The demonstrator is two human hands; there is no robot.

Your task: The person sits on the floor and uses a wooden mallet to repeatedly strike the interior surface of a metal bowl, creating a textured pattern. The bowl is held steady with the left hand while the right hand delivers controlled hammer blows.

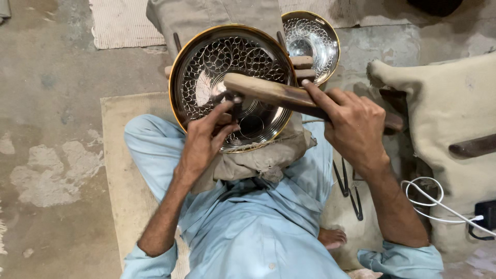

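Observation:
A round metal plate with a gold rim and an engraved net pattern rests tilted on a cloth-covered support in my lap. My left hand pinches a small dark chisel upright against the plate's lower middle. My right hand grips a wooden mallet by its handle, index finger stretched along it. The mallet head hovers just above the chisel top.
A second, smaller engraved plate lies behind the first. A stuffed beige sack sits at the right, with a white cable and dark metal tools on the mat beside my leg. Bare concrete floor spreads to the left.

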